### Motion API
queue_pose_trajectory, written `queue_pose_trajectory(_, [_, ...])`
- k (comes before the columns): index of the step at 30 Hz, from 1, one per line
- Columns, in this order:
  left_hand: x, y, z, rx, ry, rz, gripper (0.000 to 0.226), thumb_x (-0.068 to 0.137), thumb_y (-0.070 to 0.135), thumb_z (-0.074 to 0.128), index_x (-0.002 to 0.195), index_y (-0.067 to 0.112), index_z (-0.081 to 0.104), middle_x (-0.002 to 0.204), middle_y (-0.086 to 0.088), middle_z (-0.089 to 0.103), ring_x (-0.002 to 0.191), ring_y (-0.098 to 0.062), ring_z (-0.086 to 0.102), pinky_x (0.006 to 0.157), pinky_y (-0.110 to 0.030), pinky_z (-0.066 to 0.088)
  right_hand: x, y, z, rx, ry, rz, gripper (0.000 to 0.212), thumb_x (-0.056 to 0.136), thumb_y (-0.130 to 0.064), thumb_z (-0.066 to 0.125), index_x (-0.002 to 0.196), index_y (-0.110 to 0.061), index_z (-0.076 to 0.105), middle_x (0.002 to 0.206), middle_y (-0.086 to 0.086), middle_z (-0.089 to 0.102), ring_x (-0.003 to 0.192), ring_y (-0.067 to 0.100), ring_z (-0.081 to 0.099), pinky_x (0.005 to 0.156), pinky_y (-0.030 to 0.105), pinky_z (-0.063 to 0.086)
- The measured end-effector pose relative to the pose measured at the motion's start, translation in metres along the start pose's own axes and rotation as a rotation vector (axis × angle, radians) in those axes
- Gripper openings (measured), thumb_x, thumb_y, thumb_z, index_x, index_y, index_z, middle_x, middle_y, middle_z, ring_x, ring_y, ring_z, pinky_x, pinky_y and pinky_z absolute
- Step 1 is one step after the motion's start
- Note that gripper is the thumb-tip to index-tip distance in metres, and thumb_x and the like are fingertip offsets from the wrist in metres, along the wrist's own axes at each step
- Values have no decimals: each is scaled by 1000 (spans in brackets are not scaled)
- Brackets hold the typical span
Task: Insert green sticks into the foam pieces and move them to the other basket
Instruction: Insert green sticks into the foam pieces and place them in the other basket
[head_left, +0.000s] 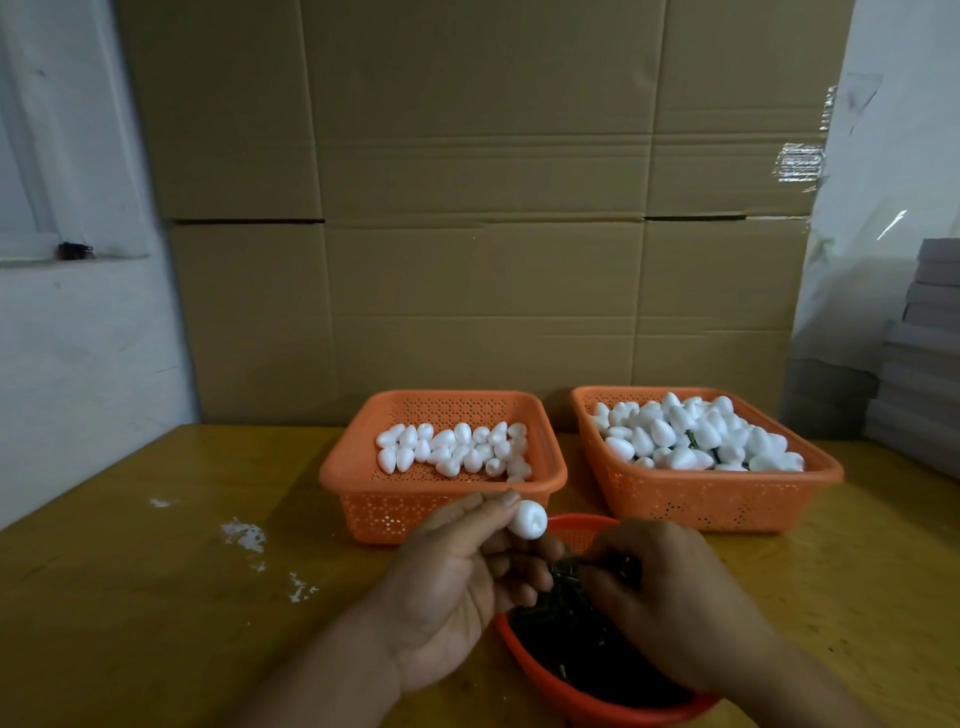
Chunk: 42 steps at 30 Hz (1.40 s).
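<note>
**a:** so what's in the containers?

**b:** three orange plastic ones on a yellowish wooden table (130, 597). the left perforated basket (358, 467) has one loose layer of plain white egg-shaped foam pieces (452, 449), roughly thirty, hard to count exactly. the right perforated basket (815, 470) is heaped with way more foam pieces (691, 434), too many to count, and bits of green stem poke out between some of them. closest to the camera there's a round orange bowl (571, 699) full of dark green sticks (561, 639), a tangled pile, no way to count those either.

**a:** and the hands?

**b:** two bare hands, both over the bowl. the left hand (447, 587) pinches a single foam piece (527, 518) between thumb and fingertips, holding it up just above the bowl's far rim and right in front of the left basket's near wall. the right hand (670, 597) is curled down into the stick pile, fingertips closed on some of the sticks near the top, can't tell how many. the held foam sits just up and left of the right hand's fingers, close but not touching.

**a:** anything else around?

**b:** white crumbs (244, 535) scattered on the table to the left, a wall of cardboard boxes (483, 208) behind the baskets, and a stack of grey boards (924, 353) at the right edge.
</note>
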<state>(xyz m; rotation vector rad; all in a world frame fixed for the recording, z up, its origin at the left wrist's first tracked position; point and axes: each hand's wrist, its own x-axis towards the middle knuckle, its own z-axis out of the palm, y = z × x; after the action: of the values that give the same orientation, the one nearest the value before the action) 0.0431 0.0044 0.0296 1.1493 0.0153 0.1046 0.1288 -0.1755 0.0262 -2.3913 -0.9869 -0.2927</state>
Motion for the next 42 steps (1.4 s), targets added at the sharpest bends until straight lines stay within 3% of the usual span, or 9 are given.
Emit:
queue_pose_trajectory(4, [0,0,1,11,32,-1,25,90,31,60,97,8,68,84,-19,68,64,-21,62,54,-26,48,-2,-5,0,303,109,-92,27,91,-14,58,65,-18,57,58,-6,56,53,7,52,50,22,36])
queue_pose_trajectory(8, [0,-1,3,27,61,0,25,89,33,62,96,9,67,79,-17,67,62,-20,60,54,-26,46,-4,-10,-1,486,156,-230,36,96,-34,45,66,-14,46,58,2,45,51,6,42,49,25,32])
queue_pose_trajectory(10, [0,-1,3,35,68,-5,27,90,34,62,98,8,66,79,-16,66,63,-20,60,55,-27,44,-4,-11,0,483,175,-290,38,99,-43,42,69,-19,46,59,-3,46,52,5,43,49,24,33])
queue_pose_trajectory(14, [0,-1,4,49,73,-15,26,89,35,63,94,10,67,75,-15,65,60,-19,58,53,-26,44,-4,-14,-2,396,171,-363,29,102,-42,41,74,-45,47,61,-19,48,53,4,47,51,12,31])
queue_pose_trajectory(16, [-1,-1,4,59,74,-11,27,87,37,64,93,11,69,74,-14,64,59,-19,58,52,-25,44,-5,-14,-3,362,154,-380,28,102,-41,42,76,-50,47,62,-21,50,53,3,49,52,11,31])
queue_pose_trajectory(23, [-2,-1,6,95,61,21,22,85,37,66,88,16,71,71,-12,63,59,-17,56,50,-23,43,-7,-19,-4,385,144,-440,47,100,-13,54,81,-56,51,68,-33,55,57,-6,55,54,0,32])
queue_pose_trajectory(30, [-3,-1,5,168,60,73,21,86,39,64,86,19,72,66,-7,61,55,-16,53,47,-22,39,-7,-20,-3,393,176,-427,50,99,-8,58,79,-54,51,67,-33,55,57,-8,54,54,0,32])
queue_pose_trajectory(38, [-5,-2,8,280,82,150,25,80,46,66,81,21,71,61,-4,57,51,-15,48,45,-23,33,-9,-15,3,360,180,-361,25,97,-25,62,75,-36,58,62,-20,56,52,4,53,50,7,31])
queue_pose_trajectory(42, [-4,-3,7,308,99,177,24,81,45,67,77,21,71,58,-4,54,49,-14,44,43,-22,31,-9,-15,2,302,242,-310,19,91,-39,62,75,-30,67,69,-14,62,62,8,61,50,17,41])
